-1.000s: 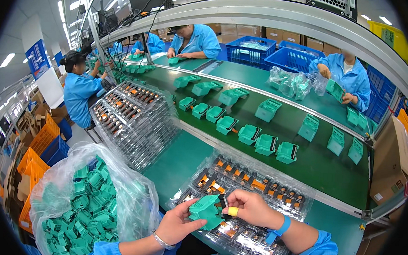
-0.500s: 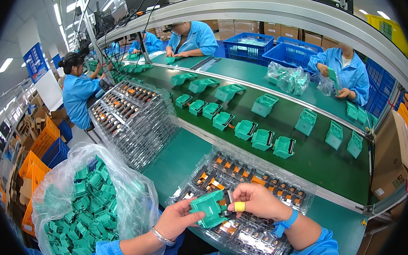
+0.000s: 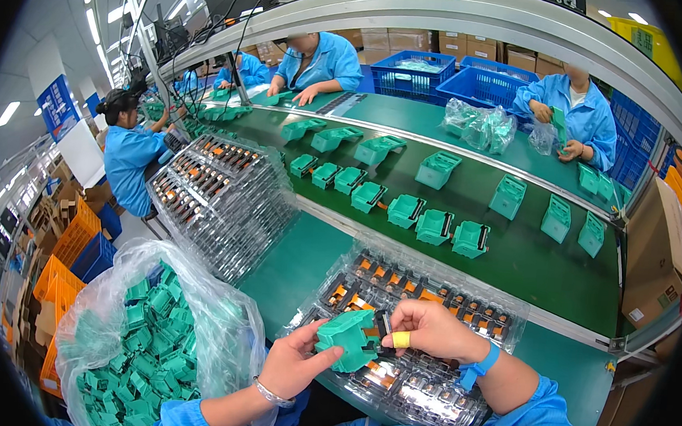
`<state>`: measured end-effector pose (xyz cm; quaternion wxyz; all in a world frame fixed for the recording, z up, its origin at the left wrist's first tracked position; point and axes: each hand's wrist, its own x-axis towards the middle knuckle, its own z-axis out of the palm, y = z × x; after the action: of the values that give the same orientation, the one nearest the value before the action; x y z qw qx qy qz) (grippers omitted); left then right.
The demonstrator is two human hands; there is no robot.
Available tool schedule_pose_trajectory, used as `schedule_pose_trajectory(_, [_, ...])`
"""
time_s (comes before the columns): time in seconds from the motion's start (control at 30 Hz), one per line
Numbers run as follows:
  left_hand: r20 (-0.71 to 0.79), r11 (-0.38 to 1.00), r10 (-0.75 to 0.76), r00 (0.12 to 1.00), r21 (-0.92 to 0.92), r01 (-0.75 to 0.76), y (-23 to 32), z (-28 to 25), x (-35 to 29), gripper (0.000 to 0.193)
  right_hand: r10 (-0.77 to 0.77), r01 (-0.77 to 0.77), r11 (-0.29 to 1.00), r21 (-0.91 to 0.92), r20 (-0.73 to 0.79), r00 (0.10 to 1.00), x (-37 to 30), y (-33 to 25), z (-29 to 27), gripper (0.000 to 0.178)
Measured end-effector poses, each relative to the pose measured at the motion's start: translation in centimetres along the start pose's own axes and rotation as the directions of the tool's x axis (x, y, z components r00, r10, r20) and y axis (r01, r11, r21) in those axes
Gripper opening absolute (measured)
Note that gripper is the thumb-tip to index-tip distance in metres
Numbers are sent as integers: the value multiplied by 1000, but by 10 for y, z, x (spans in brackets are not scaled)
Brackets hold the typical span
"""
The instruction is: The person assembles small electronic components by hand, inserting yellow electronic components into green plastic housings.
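My left hand (image 3: pixel 294 360) grips a green plastic housing (image 3: pixel 347 341) between thumb and fingers. At the housing's right side, my right hand (image 3: pixel 432 332) pinches a narrow black part (image 3: pixel 382 325), which meets the housing's edge. A bit of orange shows between the two; whether the black part is seated there I cannot tell. A yellow wrap is on a right finger and a blue band on that wrist. Under my hands lies a clear plastic tray (image 3: pixel 461 289) with rows of black-and-orange parts.
A clear bag of green housings (image 3: pixel 145 349) stands at my left, beside stacked clear trays (image 3: pixel 224 206). Beyond, a green belt (image 3: pixel 509 278) carries housings in two rows. Co-workers in blue sit across it and at far left. A metal frame bar (image 3: pixel 415 22) spans overhead; a cardboard box (image 3: pixel 655 256) stands right.
The housings on the belt have shifted slightly left. The housing in my left hand has tilted a little, with the black part still against it. A co-worker's hands across the belt have moved apart.
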<state>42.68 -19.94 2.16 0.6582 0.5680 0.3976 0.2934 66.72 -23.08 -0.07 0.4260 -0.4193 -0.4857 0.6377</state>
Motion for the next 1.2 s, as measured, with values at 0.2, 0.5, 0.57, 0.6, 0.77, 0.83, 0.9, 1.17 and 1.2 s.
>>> schedule_pose_trajectory(0.2, [13,996,29,999,89,-30,1,2,0,52,-30,26,982,-188,-21,999,0,1,3,20])
schedule_pose_trajectory(0.5, [47,996,82,996,42,-84,-8,4,-3,53,-175,124,949,-291,-155,972,0,8,12,25])
schedule_pose_trajectory(0.57, [51,994,99,994,37,-101,-6,6,-5,53,-116,79,946,-314,-100,988,-1,1,12,27])
schedule_pose_trajectory(0.6, [50,991,112,992,74,-115,-6,5,-7,52,-56,37,939,-342,-44,997,-1,-2,12,29])
schedule_pose_trajectory(0.77, [57,988,128,990,83,-133,-8,8,-9,52,-15,-3,887,-462,-35,999,-2,-3,13,28])
schedule_pose_trajectory(0.83, [62,989,101,993,99,-107,-8,8,-11,53,-42,18,884,-467,-41,998,-7,-2,15,26])
schedule_pose_trajectory(0.9, [85,973,183,979,128,-193,-10,6,-16,56,-361,250,754,-607,-66,930,-14,-6,19,19])
schedule_pose_trajectory(1.17, [-66,958,267,961,128,-258,15,-58,-39,46,-763,445,-354,-823,529,371,-43,-50,-1,14])
schedule_pose_trajectory(1.2, [-124,953,286,950,136,-269,11,-68,-41,41,-759,434,-357,-827,527,382,-43,-48,-6,14])
